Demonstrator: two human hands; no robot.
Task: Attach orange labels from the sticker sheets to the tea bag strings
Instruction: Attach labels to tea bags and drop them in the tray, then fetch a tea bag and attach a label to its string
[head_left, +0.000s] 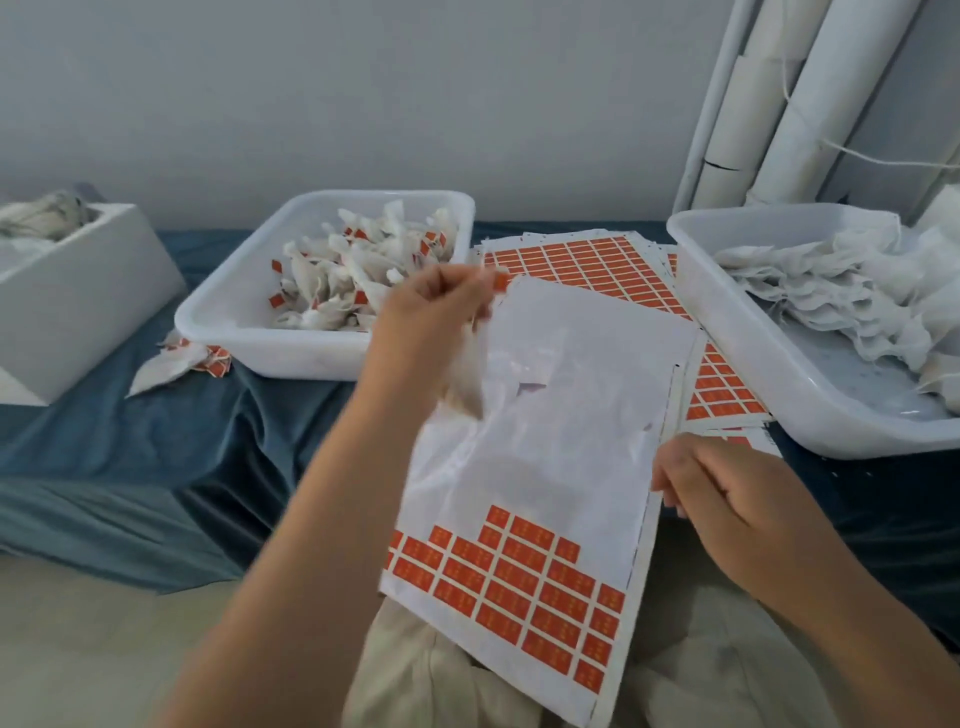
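Note:
A sticker sheet (561, 374) lies on my lap, mostly peeled bare, with orange labels (519, 587) left along its near end. My left hand (431, 306) is raised above the sheet's far corner and pinches a tea bag (467, 384) that hangs below it, blurred, with an orange label (501, 281) at the fingertips. Lower down, my right hand (727, 499) rests at the sheet's right edge with its fingers curled; what it holds, if anything, I cannot make out.
A white tub (244, 332) of labelled tea bags sits at the back left, a second tub (810, 415) of unlabelled bags at the right. Full sticker sheets (582, 265) lie between them on the blue cloth (156, 457). A white box (78, 301) stands far left; white tubes (779, 104) lean behind.

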